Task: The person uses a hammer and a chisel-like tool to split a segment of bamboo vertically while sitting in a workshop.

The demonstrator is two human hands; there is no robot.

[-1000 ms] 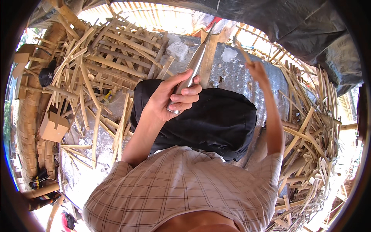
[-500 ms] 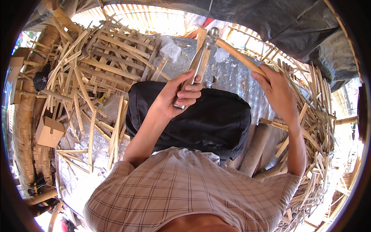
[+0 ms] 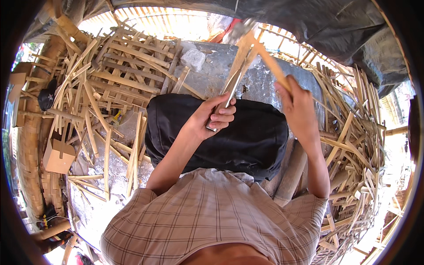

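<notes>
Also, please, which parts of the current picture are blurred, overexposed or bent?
Head view: the wooden-handled hammer looks motion-blurred, most at its metal head; head view: glare washes out the surface at lower left; head view: fisheye distortion bows the woven panel at left.

Cardboard box (image 3: 59, 156), black plastic sheeting (image 3: 338, 37)

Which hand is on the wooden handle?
The right hand: it grips the wooden handle, whereas the left hand holds a shiny metal tool.
</notes>
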